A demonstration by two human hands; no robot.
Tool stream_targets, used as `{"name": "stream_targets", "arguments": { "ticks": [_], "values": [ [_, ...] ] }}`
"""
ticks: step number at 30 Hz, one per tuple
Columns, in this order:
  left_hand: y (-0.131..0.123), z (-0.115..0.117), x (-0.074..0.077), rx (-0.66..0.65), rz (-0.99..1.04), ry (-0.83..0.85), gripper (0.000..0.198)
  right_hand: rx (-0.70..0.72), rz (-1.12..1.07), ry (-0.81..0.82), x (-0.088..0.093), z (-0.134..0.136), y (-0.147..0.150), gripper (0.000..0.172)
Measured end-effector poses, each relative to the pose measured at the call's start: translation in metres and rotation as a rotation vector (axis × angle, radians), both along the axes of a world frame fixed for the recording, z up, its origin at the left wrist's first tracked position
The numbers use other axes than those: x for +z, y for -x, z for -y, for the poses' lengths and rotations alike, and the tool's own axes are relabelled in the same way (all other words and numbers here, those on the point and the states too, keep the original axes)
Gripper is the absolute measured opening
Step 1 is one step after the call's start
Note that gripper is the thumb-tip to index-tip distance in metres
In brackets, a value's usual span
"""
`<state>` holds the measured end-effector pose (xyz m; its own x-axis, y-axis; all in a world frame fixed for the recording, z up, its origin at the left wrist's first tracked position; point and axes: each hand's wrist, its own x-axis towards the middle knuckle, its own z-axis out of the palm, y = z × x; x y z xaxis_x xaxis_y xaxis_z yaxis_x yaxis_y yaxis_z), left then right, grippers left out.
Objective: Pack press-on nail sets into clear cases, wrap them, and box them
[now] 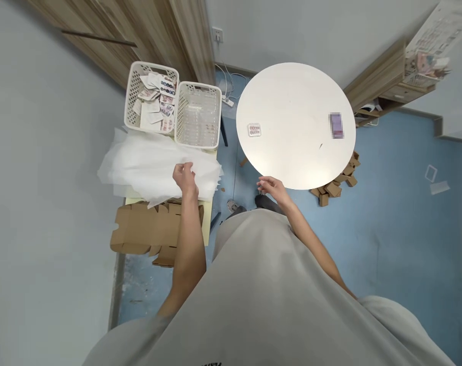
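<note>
My left hand is over the stack of thin white sheets on the left. Its fingers are curled in a pinch at the top sheet, though the fingertips are small in view. My right hand is in front of the near edge of the round white table, with fingers partly stretched and nothing visible in them. On that table lies a small clear case with pinkish items, beyond my right hand.
Behind the sheets stand a white basket of printed cards and a white basket of clear cases. Flattened cardboard boxes lie nearer. A blurred purple item rests on the table; small brown boxes are on the floor.
</note>
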<state>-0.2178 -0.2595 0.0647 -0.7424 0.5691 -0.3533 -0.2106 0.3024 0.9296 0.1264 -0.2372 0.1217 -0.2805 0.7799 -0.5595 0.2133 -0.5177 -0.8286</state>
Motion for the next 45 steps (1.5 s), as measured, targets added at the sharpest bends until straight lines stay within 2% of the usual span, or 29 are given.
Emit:
{"name": "stream_targets", "arguments": {
  "ticks": [1, 3, 7, 11, 14, 17, 20, 24, 28, 31, 35, 40, 45],
  "values": [
    [-0.012, 0.000, 0.009, 0.037, 0.037, -0.031, 0.043, 0.039, -0.016, -0.011, 0.001, -0.008, 0.005, 0.048],
    [-0.040, -0.003, 0.026, 0.012, 0.076, -0.118, 0.044, 0.119, -0.049, -0.035, 0.001, -0.024, 0.016, 0.050],
    [-0.096, -0.017, 0.049, -0.150, 0.090, -0.236, 0.031, 0.201, -0.121, -0.042, -0.004, -0.056, 0.027, 0.060],
    [-0.147, -0.048, 0.057, -0.308, -0.012, -0.176, 0.022, 0.216, -0.213, 0.019, -0.014, -0.089, 0.014, 0.066],
    [-0.180, -0.077, 0.058, -0.412, -0.104, -0.053, 0.017, 0.215, -0.283, 0.030, -0.022, -0.112, -0.009, 0.059],
    [-0.210, -0.106, 0.056, -0.511, -0.146, 0.064, 0.014, 0.137, -0.272, 0.013, -0.034, -0.127, -0.039, 0.050],
    [-0.237, -0.135, 0.045, -0.600, -0.122, 0.101, 0.012, 0.038, -0.224, 0.031, -0.052, -0.133, -0.068, 0.050],
    [-0.270, -0.168, 0.018, -0.723, -0.058, 0.112, 0.019, -0.081, -0.115, 0.098, -0.079, -0.130, -0.100, 0.059],
    [-0.297, -0.195, -0.011, -0.870, -0.023, 0.199, 0.021, -0.201, 0.004, 0.125, -0.106, -0.128, -0.120, 0.066],
    [-0.308, -0.206, -0.030, -0.930, -0.031, 0.273, 0.020, -0.281, 0.086, 0.130, -0.123, -0.133, -0.129, 0.065],
    [-0.307, -0.210, -0.051, -0.895, -0.038, 0.384, 0.017, -0.320, 0.132, 0.189, -0.142, -0.142, -0.130, 0.059],
    [-0.289, -0.204, -0.068, -0.816, -0.024, 0.442, 0.016, -0.246, 0.193, 0.243, -0.159, -0.151, -0.119, 0.057],
    [-0.272, -0.193, -0.078, -0.733, 0.017, 0.444, 0.015, -0.201, 0.271, 0.116, -0.153, -0.162, -0.124, 0.051]
  ]
}}
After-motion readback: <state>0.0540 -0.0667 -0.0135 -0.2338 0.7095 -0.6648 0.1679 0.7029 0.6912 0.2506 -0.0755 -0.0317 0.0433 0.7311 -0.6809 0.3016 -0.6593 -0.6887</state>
